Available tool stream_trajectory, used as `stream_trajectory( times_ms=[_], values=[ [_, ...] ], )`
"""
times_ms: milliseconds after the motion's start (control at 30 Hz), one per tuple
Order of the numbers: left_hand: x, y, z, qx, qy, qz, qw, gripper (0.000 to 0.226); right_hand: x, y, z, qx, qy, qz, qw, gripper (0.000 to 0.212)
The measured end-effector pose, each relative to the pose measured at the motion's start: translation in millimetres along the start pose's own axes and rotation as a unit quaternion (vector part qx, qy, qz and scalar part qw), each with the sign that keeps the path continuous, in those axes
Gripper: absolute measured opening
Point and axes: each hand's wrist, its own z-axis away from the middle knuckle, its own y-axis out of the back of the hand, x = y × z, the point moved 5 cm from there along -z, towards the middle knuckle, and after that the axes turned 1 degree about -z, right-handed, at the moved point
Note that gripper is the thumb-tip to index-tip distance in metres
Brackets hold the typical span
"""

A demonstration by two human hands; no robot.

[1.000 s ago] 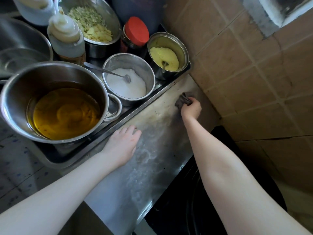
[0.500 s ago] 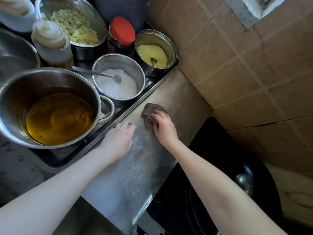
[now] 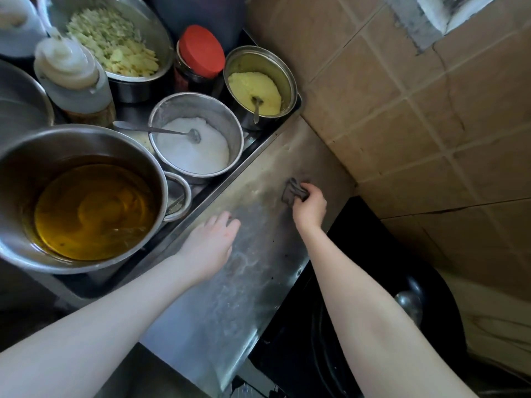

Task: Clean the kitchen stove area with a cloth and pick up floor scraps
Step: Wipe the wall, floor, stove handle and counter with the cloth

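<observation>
Your right hand clenches a small dark cloth, bunched so that its folds bear on the stainless steel stove surround at its far end, near the tiled wall. Your left hand lies flat and released on the same steel, nearer and to the left, just beside the tray rim, probably to steady you. The pot of oil and the salt pot stand in the tray, left of the wiped strip. Whitish smears on the near steel suggest that wiping is unfinished.

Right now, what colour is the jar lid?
Red; the jar lid shows best in the head view.
</observation>
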Motion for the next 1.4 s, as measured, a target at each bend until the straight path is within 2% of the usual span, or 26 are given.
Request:
stream_trajectory(
  times_ms=[133, 233, 300, 500, 767, 900, 1033, 1167, 1333, 1400],
  values=[
    [0, 3, -4, 0.007, -0.008, 0.013, 1.0, 0.038, -9, -20, 47, -0.034, 0.126, 0.02, 0.991, 0.04],
    [-1, 6, -8, 0.02, -0.01, 0.02, 1.0, 0.039, -9, -32, 73, -0.075, 0.233, 0.078, 0.966, 0.041],
    [-1, 7, -11, 0.033, -0.011, 0.017, 0.999, 0.038, -8, -32, 76, -0.079, 0.268, 0.093, 0.956, 0.041],
    [-3, 9, -18, 0.054, -0.019, -0.023, 0.998, 0.037, -34, -41, 41, -0.111, 0.222, 0.044, 0.968, 0.044],
    [1, 1, -29, 0.046, -0.034, -0.046, 0.997, 0.045, 9, 8, -38, -0.032, 0.039, 0.021, 0.998, 0.038],
    [-2, -2, -27, 0.046, -0.037, -0.05, 0.997, 0.045, 42, 33, -64, 0.027, -0.064, 0.001, 0.998, 0.036],
    [1, -1, -22, 0.055, -0.054, -0.058, 0.995, 0.05, 48, 41, -84, 0.048, -0.115, -0.017, 0.992, 0.036],
    [8, 3, -17, 0.069, -0.064, -0.044, 0.995, 0.05, 49, 44, -86, 0.039, -0.119, 0.01, 0.992, 0.035],
    [10, 7, -19, 0.066, -0.05, -0.044, 0.996, 0.048, 55, 27, -14, 0.094, -0.038, 0.044, 0.994, 0.036],
    [10, 6, -23, 0.057, -0.049, -0.045, 0.996, 0.044, 56, 13, 10, 0.093, -0.004, 0.067, 0.993, 0.038]
  ],
)
